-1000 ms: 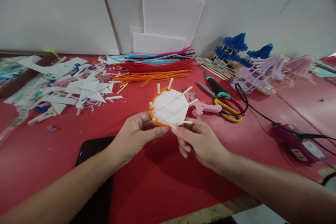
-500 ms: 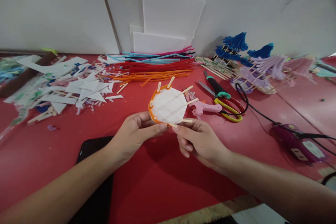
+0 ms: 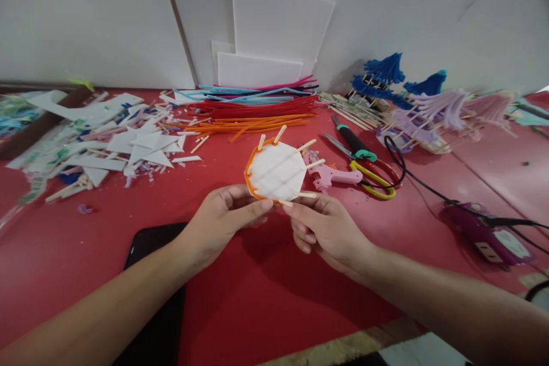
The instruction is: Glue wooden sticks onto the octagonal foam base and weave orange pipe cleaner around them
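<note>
Both hands hold up a white octagonal foam disc (image 3: 277, 171) above the red table (image 3: 257, 274). An orange pipe cleaner (image 3: 251, 158) runs round the disc's left rim, and several short wooden sticks poke out of its edges. My left hand (image 3: 221, 223) pinches the disc's lower left edge between thumb and fingers. My right hand (image 3: 326, 229) pinches the lower right edge near a stick end.
A bundle of coloured pipe cleaners (image 3: 253, 108) lies behind the disc, below white foam sheets (image 3: 274, 34) against the wall. White foam offcuts (image 3: 124, 143) litter the left. A pink glue gun (image 3: 338, 176), scissors (image 3: 364, 163), a power strip (image 3: 489, 234) and tasselled sticks (image 3: 420, 106) lie right. A black phone (image 3: 158, 297) sits near my left arm.
The disc has turned slightly in my fingers and shifted a little to the right. Both hands stay in nearly the same place.
</note>
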A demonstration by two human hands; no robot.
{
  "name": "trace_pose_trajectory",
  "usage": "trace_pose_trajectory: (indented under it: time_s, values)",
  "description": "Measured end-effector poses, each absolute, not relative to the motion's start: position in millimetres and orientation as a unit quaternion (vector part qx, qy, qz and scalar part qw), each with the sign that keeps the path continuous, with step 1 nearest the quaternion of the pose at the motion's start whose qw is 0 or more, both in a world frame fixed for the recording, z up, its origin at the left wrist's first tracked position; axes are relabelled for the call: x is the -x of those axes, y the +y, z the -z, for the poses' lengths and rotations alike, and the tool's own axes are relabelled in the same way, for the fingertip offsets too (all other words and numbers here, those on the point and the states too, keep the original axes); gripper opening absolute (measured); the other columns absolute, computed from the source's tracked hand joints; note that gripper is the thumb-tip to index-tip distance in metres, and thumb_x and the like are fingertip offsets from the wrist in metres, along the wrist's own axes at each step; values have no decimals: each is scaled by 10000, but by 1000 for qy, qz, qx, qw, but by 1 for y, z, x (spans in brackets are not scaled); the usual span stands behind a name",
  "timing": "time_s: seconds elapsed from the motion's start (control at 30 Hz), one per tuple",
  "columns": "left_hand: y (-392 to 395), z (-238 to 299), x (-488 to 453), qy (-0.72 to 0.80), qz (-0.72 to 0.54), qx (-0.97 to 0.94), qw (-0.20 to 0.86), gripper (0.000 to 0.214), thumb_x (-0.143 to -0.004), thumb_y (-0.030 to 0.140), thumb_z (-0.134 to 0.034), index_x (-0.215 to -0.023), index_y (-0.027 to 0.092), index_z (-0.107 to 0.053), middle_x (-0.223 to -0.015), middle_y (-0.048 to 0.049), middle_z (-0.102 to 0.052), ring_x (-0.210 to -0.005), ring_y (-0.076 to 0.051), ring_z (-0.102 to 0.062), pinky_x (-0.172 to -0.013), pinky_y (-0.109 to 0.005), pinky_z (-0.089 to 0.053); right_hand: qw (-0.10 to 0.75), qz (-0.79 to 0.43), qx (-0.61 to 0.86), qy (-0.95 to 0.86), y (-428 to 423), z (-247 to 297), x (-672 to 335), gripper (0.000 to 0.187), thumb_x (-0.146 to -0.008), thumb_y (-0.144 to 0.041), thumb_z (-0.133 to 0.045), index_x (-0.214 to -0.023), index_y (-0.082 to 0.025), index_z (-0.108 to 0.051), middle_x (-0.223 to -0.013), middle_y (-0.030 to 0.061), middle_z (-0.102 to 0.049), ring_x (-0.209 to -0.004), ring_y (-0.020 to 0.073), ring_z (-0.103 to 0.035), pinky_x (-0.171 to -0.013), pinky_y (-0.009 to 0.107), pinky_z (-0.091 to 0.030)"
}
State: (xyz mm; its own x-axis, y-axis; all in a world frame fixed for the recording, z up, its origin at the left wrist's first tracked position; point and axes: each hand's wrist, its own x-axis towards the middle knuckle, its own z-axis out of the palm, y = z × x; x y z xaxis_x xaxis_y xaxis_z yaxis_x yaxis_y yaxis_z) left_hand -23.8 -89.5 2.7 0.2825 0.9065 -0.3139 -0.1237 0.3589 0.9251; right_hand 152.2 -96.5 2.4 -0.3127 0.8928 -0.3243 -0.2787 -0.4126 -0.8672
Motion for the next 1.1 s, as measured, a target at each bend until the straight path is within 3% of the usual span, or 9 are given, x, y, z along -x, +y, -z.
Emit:
trace_pose_trajectory:
  time_s: [0.43,0.57,0.73,0.93,1.1]
  values:
    - [-89,-6,22,464,-377,-375,709,382,-666,236,-779,-1041,212,-705,-1012,-69,-731,-872,-153,-662,-732,-230,-524,394,-710,436,-388,-96,1,-154,216,-722,-312,-721,-717,-144,-585,-444,-100,-439,-335,15,-321,-312,150,-373]
    - [-88,-6,22,467,-379,-362,712,258,-674,230,-777,-927,202,-729,-935,-44,-748,-795,-112,-667,-714,-190,-511,382,-718,422,-399,-95,2,-155,219,-741,-322,-701,-715,-148,-571,-463,-86,-482,-347,31,-385,-345,172,-436]
    - [-88,-4,22,486,-427,-322,691,182,-640,223,-795,-804,179,-731,-821,-31,-753,-739,-124,-680,-721,-219,-528,368,-715,427,-414,-93,2,-158,232,-755,-335,-686,-719,-165,-532,-544,-62,-565,-402,56,-501,-435,214,-515]
    - [-85,0,24,508,-481,-301,648,152,-628,224,-802,-739,160,-720,-779,-34,-747,-706,-119,-674,-683,-208,-527,437,-581,460,-509,-95,-5,-163,134,-812,-287,-632,-801,-172,-565,-630,-31,-628,-499,88,-610,-530,232,-543]
    - [-87,-3,24,512,-488,-356,611,176,-640,256,-799,-766,168,-714,-776,-16,-741,-727,-116,-655,-714,-209,-506,494,-466,443,-586,-105,-11,-165,85,-855,-233,-583,-928,-198,-607,-836,36,-704,-695,141,-688,-636,274,-596]
